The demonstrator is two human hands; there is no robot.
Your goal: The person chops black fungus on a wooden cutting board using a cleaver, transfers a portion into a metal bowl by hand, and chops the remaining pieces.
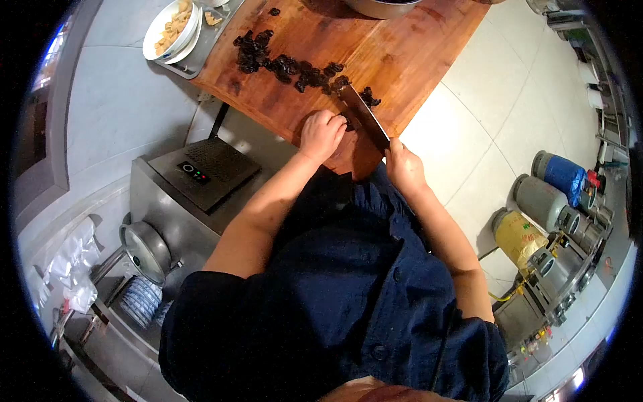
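Note:
My right hand [405, 164] is closed round the handle of a broad cleaver [365, 115], whose blade points up and left across the wooden table [295, 110]. To the left of the blade, my left hand [323, 136] has its fingers curled together on the board surface, against a small dark piece [347, 122] that its fingertips partly hide. Dark, glossy pieces [284, 67] lie scattered in a band beyond both hands. A few more dark pieces [369, 98] sit just to the right of the blade.
A white bowl [153, 40] of pale chunks stands on a metal tray [216, 39] at the upper left. A metal bowl [382, 8] is at the table's far edge. Gas cylinders [539, 201] stand on the right; a steel cabinet [157, 194] is at the lower left.

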